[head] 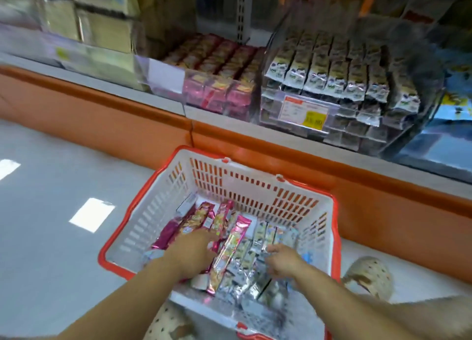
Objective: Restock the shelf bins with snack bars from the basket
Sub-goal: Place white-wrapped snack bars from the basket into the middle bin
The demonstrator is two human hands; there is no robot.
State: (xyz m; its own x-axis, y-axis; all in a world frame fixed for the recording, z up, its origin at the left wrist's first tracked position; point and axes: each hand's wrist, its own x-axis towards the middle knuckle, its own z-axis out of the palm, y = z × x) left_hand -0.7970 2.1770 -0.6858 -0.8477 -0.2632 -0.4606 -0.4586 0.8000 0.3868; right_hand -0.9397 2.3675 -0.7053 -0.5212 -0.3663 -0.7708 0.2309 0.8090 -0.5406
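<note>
red-rimmed basket (148, 219) beside grey floor (51, 237), left grip (194, 249) flat on pink bars (166, 235), right grip (281, 261): hold unclear

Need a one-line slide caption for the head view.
Left hand and right hand reach among snack bars in the basket below the stocked shelf bins.

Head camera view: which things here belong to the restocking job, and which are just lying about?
Job: white slotted plastic basket with orange rim; pink foil snack bars; silver foil snack bars; clear plastic pink-bar bin; clear plastic silver-bar bin; left hand; right hand.
Lying about: beige cardboard boxes; spotted beige shoes; orange-and-yellow price label.
</note>
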